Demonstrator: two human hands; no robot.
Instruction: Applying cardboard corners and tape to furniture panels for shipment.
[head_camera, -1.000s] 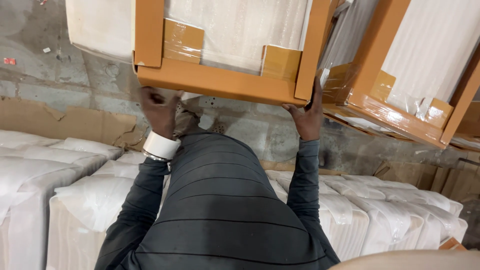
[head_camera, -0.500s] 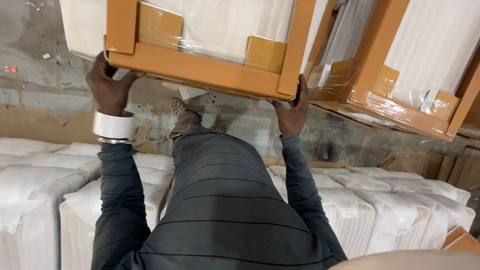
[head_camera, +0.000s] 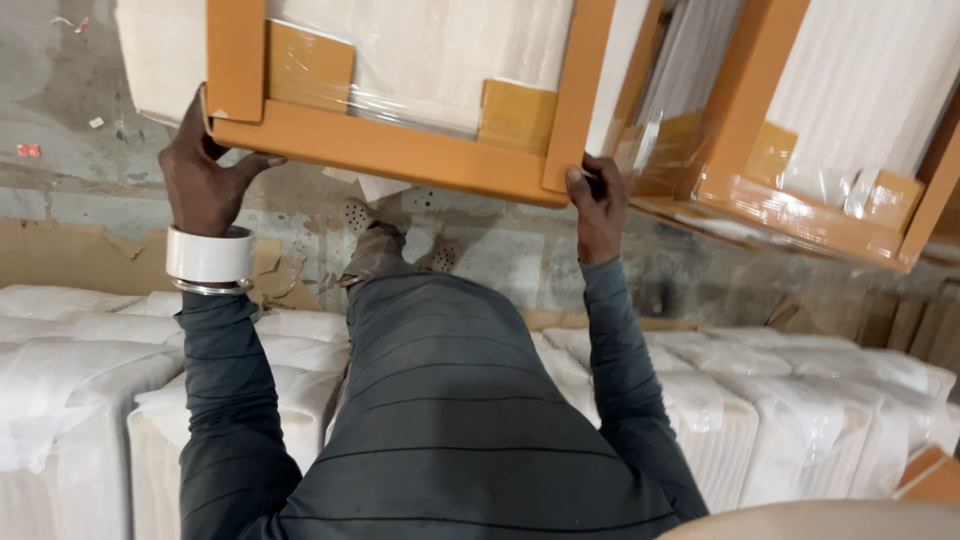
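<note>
head view: left hand (head_camera: 205, 180), right hand (head_camera: 600, 205) grip orange frame (head_camera: 390, 150) corners.

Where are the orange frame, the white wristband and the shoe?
orange frame (head_camera: 390, 150), head view, its lower bar.
white wristband (head_camera: 208, 258), head view, its flat front.
shoe (head_camera: 375, 250), head view, its top.

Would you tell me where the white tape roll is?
In the head view, the white tape roll sits around the left wrist, just below the left hand gripping the orange-framed bundle.

Orange frame (head_camera: 400, 150) — seemingly white panel (head_camera: 420, 50).
</note>
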